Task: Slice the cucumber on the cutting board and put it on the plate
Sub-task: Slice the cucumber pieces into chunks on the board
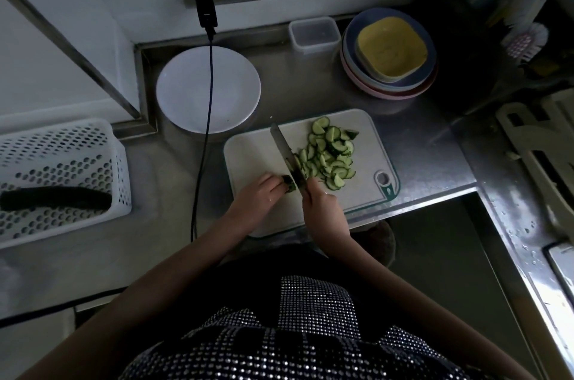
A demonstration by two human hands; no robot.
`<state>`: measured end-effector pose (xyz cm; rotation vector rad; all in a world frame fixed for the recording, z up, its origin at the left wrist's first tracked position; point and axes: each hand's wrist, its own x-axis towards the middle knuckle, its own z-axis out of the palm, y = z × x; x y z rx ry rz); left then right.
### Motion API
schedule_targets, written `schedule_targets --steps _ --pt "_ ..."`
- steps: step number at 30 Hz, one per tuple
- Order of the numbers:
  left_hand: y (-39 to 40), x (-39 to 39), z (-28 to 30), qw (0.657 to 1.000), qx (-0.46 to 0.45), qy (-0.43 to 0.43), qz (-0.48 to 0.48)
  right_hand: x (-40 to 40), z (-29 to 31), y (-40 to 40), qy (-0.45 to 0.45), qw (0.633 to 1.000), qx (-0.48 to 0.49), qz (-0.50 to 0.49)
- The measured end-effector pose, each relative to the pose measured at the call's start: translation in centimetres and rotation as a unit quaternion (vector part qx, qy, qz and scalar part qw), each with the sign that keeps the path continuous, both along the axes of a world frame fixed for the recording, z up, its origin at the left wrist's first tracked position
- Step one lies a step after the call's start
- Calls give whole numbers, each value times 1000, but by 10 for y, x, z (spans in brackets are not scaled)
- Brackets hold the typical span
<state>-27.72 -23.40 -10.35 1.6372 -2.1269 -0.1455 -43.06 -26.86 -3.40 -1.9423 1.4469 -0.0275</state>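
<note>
Basically nearly sliced: left hand (pixel 259 193) fingers pinch the dark green cucumber stub (pixel 289 186), right hand (pixel 321 204) grips the steel knife (pixel 284 153); green half-moon slices (pixel 330 154) piled on the pale plastic cutting board (pixel 257 153), round white plate (pixel 189 90) at 10 o'clock bare.

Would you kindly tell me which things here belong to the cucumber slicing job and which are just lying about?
In use: cucumber stub, left hand, knife, right hand, cucumber slices, cutting board, white plate.

Lying about: white basket, clear container, stacked bowls, black cable.
</note>
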Motion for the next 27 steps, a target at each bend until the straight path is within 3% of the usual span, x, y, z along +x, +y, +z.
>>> schedule_targets --steps 8,13,19,27 --pt "0 0 5 1000 6 1 5 -1 -13 0 75 996 28 36" --pt "2 1 1 999 29 5 13 -6 -9 -2 106 993 -9 46" --pt "0 0 4 1000 23 17 9 -7 2 1 37 999 -9 19" --pt "2 0 3 999 35 22 12 -2 -4 2 34 999 -2 21"
